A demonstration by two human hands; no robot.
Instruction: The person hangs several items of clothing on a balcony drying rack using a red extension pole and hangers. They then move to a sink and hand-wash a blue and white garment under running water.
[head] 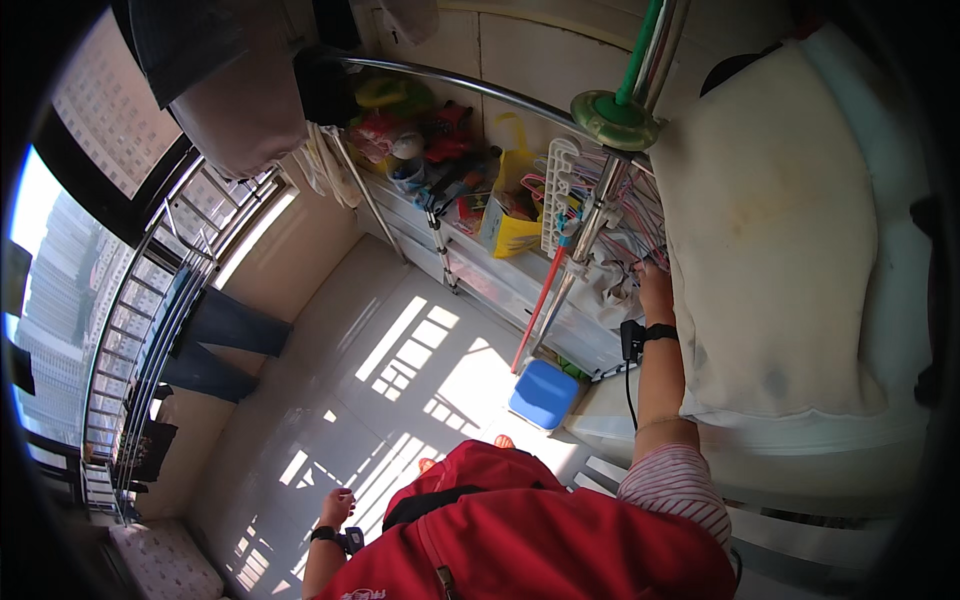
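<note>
My right hand [654, 279] reaches in among a bundle of thin clothes hangers [634, 199], some pink and some pale. Its fingers touch the lower ends of the hangers, but they are partly hidden, so I cannot tell whether they grip one. Just left of that hand lies a crumpled whitish cloth [609, 289]. A white plastic rack with holes [559, 191] hangs beside the bundle. Down at my side, my left hand [337, 508] hangs over the tiled floor with loosely bent fingers and nothing in it.
A metal pole [600, 217] and a red stick [540, 307] stand left of my right arm. A large stained cream cloth [772, 225] hangs on its right. A blue-topped stool [544, 394] is below. Jeans [225, 337] hang on the window rail; a yellow bag [517, 217] sits on drawers.
</note>
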